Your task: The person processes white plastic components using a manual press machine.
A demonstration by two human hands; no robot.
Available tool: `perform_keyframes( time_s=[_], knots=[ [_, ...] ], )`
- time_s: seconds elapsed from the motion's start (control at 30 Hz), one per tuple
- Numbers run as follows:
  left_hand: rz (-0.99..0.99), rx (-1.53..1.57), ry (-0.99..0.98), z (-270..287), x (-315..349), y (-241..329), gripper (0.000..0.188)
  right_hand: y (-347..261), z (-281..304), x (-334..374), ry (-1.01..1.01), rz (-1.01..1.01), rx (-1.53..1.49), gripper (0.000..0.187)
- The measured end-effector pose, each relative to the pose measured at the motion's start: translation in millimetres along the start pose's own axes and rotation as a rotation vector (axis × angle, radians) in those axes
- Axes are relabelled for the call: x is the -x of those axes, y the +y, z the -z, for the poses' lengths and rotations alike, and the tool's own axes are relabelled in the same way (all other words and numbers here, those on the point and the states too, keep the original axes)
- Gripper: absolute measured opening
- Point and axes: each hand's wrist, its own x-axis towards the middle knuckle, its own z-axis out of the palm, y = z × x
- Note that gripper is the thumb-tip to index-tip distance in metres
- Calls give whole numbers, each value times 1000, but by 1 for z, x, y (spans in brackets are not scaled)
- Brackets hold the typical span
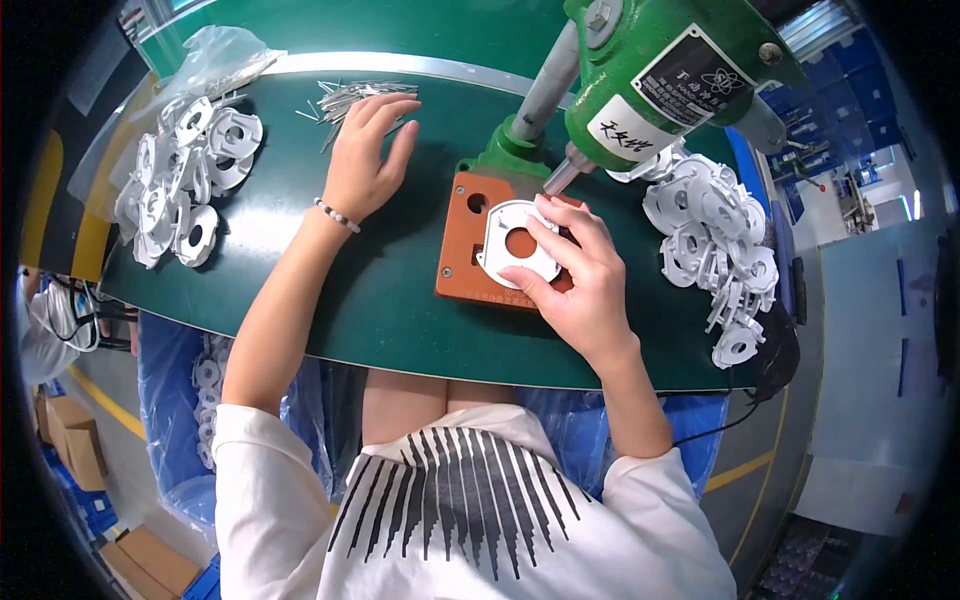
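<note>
My right hand (pixel 588 280) grips a white round plastic part (pixel 496 244) with a hole in its middle, thumb and fingers on its right side. That part lies on an orange-brown fixture block (pixel 457 235), under the tip of a green hand press (pixel 612 85). Over at the far middle of the table, my left hand (pixel 366 165) reaches onto a loose heap of thin metal pins (pixel 345 100). Its fingers are stretched out and the thumb stands apart; no pin shows between them, though the fingertips partly cover the heap.
Piles of similar white plastic parts lie at the left (pixel 160 190) and right (pixel 705 215) of the green table (pixel 380 300). A clear plastic bag (pixel 215 60) sits behind the left pile. Below the front edge is a blue-lined bin (pixel 170 400) with more parts.
</note>
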Motion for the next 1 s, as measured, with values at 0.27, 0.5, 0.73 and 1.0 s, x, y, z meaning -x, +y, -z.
perform_keyframes(
  time_s=[0.27,0.5,0.73,1.0],
  knots=[
    [9,-27,30,2,4,1,18,-8,9,17,-218,-15,171,63],
    [19,-18,21,-2,7,8,18,-4,14,20,-303,6,235,65],
    [38,-43,135,9,4,-6,17,12,38,13,39,52,-23,23],
    [228,-180,-140,34,6,-40,12,69,25,-17,371,-21,-79,18]
  ],
)
